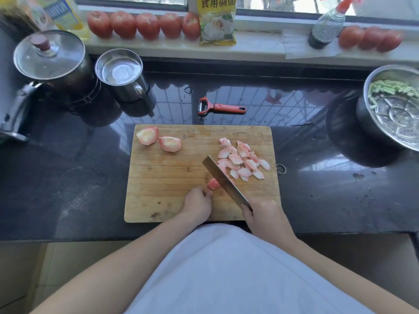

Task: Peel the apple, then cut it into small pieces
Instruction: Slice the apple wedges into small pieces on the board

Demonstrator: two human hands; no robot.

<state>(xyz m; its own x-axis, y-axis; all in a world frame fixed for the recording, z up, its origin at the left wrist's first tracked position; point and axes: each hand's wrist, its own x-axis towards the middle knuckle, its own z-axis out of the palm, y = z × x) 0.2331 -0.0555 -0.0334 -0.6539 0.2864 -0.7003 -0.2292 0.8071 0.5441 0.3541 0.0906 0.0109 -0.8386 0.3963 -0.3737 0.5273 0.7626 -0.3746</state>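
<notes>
Both hands busy: right hand grips cleaver (blade apparently cutting); left hand pinches apple piece.

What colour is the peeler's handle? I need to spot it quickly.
Red-orange with a black tip, on the peeler behind the cutting board; head view.

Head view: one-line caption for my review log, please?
Right hand slices an apple piece held by the left hand with a cleaver; two wedges wait uncut.
</notes>
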